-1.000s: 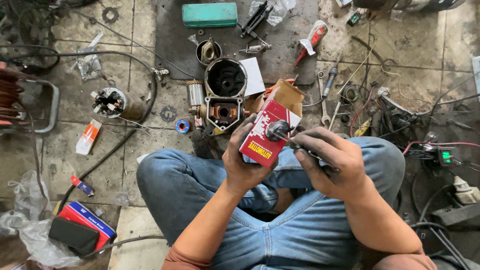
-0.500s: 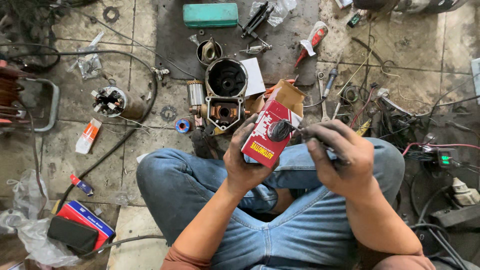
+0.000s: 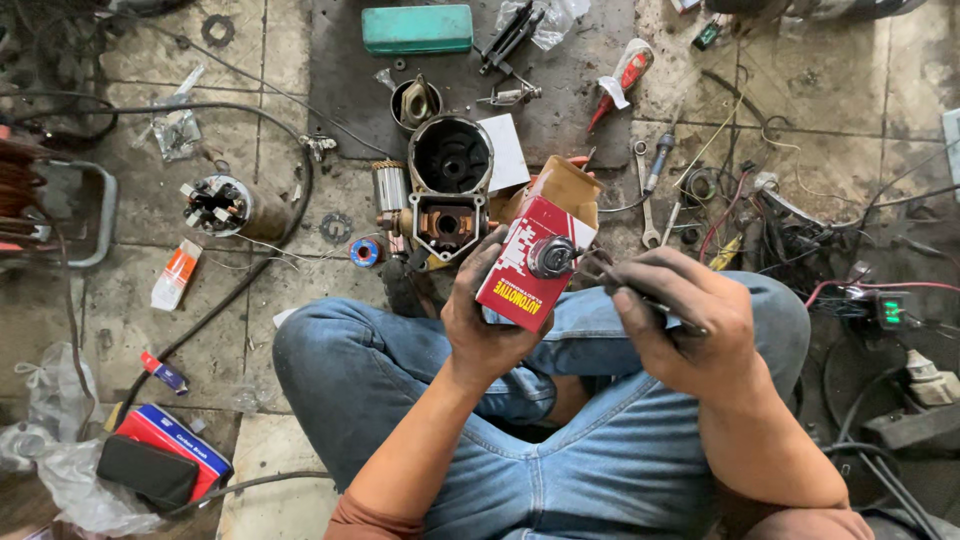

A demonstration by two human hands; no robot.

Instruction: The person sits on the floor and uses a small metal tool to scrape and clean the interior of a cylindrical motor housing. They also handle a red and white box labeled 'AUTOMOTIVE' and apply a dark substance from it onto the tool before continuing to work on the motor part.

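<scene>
Head view: we see the left hand [image 3: 485,325] clamped around a red carton [image 3: 533,262], held above the lap. The carton's long axis runs from lower left to upper right, with its open flap end pointing away toward the motor housing [image 3: 450,185] on the floor. The right hand [image 3: 685,320] is closed on a thin dark tool [image 3: 650,298], just beside the carton. A small round grey part [image 3: 550,257] sits against the carton face.
</scene>
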